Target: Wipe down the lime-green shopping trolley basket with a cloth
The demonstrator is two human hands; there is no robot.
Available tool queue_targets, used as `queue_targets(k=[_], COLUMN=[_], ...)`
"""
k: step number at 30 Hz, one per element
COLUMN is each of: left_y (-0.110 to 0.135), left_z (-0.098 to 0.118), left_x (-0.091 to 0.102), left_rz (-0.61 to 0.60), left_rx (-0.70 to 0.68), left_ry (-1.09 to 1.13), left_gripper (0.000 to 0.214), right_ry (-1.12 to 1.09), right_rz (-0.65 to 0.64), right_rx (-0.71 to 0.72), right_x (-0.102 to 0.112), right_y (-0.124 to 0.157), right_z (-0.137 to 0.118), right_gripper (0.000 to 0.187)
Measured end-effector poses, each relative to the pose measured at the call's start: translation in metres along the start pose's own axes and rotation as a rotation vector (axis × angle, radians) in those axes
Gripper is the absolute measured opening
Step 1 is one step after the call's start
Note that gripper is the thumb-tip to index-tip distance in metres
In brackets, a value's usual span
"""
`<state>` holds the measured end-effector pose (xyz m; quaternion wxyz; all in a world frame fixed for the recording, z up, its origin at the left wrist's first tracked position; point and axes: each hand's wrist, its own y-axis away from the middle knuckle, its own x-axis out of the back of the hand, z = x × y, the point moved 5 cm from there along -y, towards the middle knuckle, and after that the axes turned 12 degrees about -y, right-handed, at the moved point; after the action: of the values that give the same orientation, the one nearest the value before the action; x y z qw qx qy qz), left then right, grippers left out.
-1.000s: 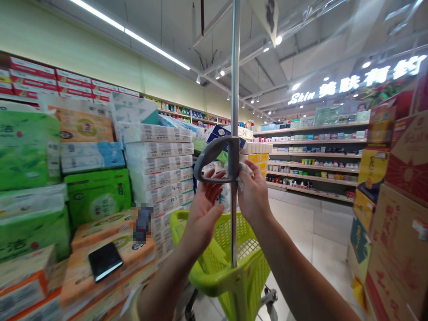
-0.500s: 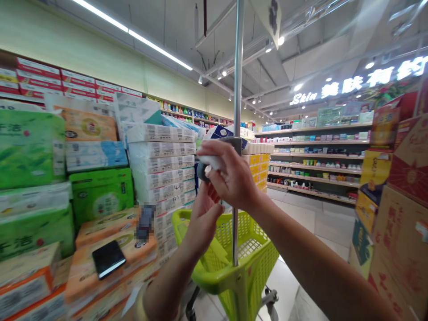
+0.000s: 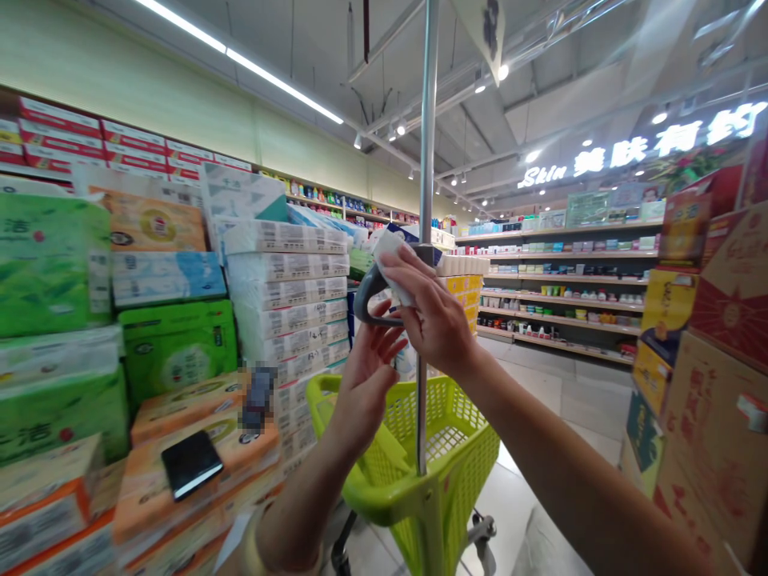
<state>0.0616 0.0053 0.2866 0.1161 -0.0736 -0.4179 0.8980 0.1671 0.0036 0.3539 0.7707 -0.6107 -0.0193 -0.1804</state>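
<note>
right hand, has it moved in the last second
Yes. The right hand, pressing a white wipe, has crossed from the right of the steel pole to its left, up onto the grey handle.

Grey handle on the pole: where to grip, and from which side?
Take the handle by its curved outer bend, coming from the left: the loop juts left of the pole. The right hand and wipe cover its top.

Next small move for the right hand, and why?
Likely slide the wipe left along the handle, down its curve. The right hand presses the wipe on the handle's top by the pole; the curved left part is uncovered, and the left hand is open just below it.
</note>
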Motion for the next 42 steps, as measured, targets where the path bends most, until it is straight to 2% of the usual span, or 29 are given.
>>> queue_targets(k=[2, 3, 6, 8, 11, 14, 17, 20, 23, 26, 30, 34, 39, 42], left_y=[0.0, 0.0, 0.0, 0.003, 0.016, 0.039, 0.063, 0.08, 0.088, 0.09, 0.091, 0.092, 0.097, 0.1], left_z=[-0.001, -0.001, -0.004, -0.009, -0.025, -0.051, -0.079, -0.102, -0.115, -0.116, -0.11, -0.101, -0.091, -0.086], left_x=[0.0, 0.0, 0.001, 0.003, 0.008, 0.009, 0.004, -0.005, -0.007, -0.004, -0.003, 0.001, 0.009, 0.015], left_rz=[-0.01, -0.017, -0.028, -0.014, 0.04, 0.08, 0.061, -0.026, -0.097, -0.135, -0.233, -0.242, -0.22, -0.22], left_rx=[0.004, 0.007, 0.009, 0.001, 0.041, 0.197, 0.344, 0.452, 0.482, 0.469, 0.47, 0.454, 0.446, 0.452], left_ry=[-0.011, -0.023, -0.049, -0.068, -0.15, -0.257, -0.294, -0.34, -0.495, -0.572, -0.503, -0.549, -0.649, -0.714], left_gripper=[0.074, 0.075, 0.078, 0.081, 0.082, 0.079, 0.077, 0.072, 0.051, 0.042, 0.036, 0.034, 0.031, 0.031], right_ry=[-0.021, -0.033, -0.129, -0.258, -0.464, -0.548, -0.618, -0.677, -0.591, -0.391, -0.165, 0.005, -0.121, -0.162], right_rz=[0.058, 0.132, 0.432, 0.575, 0.612, 0.609, 0.552, 0.488, 0.396, 0.245, 0.093, 0.116, 0.093, 0.081], right_rx=[-0.021, -0.065, -0.291, -0.494, -0.802, -0.979, -1.082, -1.1, -1.101, -1.069, -1.025, -1.063, -0.976, -0.961], right_x=[0.0, 0.001, 0.001, -0.007, -0.028, -0.042, -0.054, -0.065, -0.069, -0.065, -0.055, -0.052, -0.073, -0.076], right_y=[0.011, 0.019, 0.049, 0.077, 0.122, 0.167, 0.206, 0.234, 0.253, 0.265, 0.282, 0.292, 0.272, 0.271], right_z=[0.002, 0.005, 0.015, 0.018, 0.014, 0.002, -0.009, -0.02, -0.033, -0.041, -0.041, -0.041, -0.058, -0.06], right_gripper=[0.052, 0.051, 0.044, 0.041, 0.04, 0.042, 0.042, 0.044, 0.047, 0.053, 0.055, 0.054, 0.053, 0.05])
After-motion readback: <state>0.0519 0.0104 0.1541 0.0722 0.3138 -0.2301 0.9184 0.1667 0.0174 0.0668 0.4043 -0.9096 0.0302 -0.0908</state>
